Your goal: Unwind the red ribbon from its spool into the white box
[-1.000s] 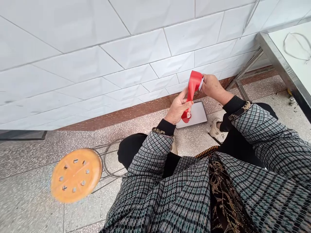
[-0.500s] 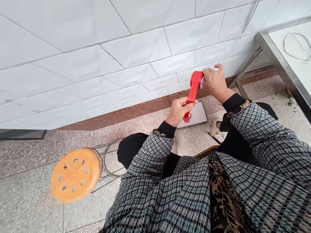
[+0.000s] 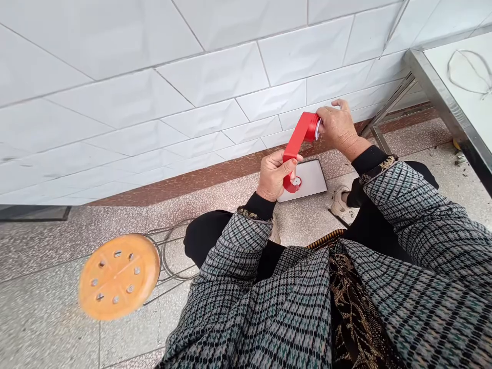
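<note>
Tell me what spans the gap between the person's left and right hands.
In the head view, red ribbon stretches from the left hand up to its spool, held by the right hand.

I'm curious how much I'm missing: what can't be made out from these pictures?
Head view:
Part of the dark-edged white rectangular panel: hidden by the left hand and wide red ribbon.
Far end of the orange-seated metal stool: hidden by a black-trousered knee.
Rest of the white-topped, metal-framed table: cut off by the right edge.
Bits on the speckled floor near it: too small to identify.
</note>
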